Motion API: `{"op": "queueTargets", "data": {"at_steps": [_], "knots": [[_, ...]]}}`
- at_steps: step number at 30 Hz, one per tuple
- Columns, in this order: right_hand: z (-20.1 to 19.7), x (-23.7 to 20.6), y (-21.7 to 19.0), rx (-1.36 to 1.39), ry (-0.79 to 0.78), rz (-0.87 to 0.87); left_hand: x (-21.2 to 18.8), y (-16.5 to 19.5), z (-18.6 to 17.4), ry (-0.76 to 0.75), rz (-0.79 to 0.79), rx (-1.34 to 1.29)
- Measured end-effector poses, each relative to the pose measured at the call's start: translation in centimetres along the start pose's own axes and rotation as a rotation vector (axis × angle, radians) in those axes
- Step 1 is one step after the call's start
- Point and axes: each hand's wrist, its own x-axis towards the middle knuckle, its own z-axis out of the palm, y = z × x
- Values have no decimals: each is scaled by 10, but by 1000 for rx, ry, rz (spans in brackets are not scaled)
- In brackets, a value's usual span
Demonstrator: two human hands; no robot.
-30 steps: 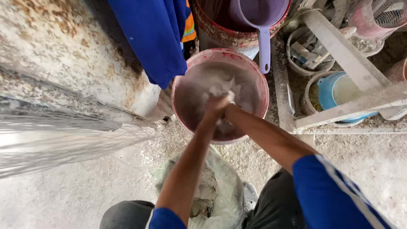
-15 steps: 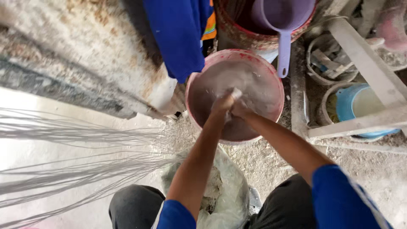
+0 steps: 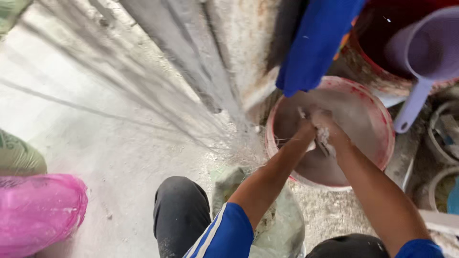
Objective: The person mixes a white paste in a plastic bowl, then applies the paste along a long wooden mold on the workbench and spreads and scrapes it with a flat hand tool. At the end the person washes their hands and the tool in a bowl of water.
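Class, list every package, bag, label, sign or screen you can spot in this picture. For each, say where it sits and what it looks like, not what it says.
Pink plastic bag: bottom left on the floor, bulging, translucent pink.
Green sack: left edge above the pink one, rounded, green with dark markings.
Grey-green sack: between the person's knees, crumpled, dusty.
No signs or screens show.
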Motion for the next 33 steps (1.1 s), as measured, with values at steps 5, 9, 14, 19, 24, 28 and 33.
{"op": "queueTargets", "data": {"at_steps": [5,9,14,19,24,28,33], "knots": [[4,9,5,-104,139,86,6,0,-19,26,47,-40],[12,-16,22,-115,115,-87,14,-1,-29,116,-15,-128],[8,-23,35,-156,183,45,13,-1,-27,122,71,-96],[15,-38,28,-193,135,-69,14,-18,-34,96,7,16],[9,-47,23,-116,-12,-103,12,-19,-35,125,-23,46],[3,-43,23,-280,120,-8,6,-6,-25,189,126,4],[5,-53,20,-211,10,-256,5,-6,-25,219,120,236]]}}
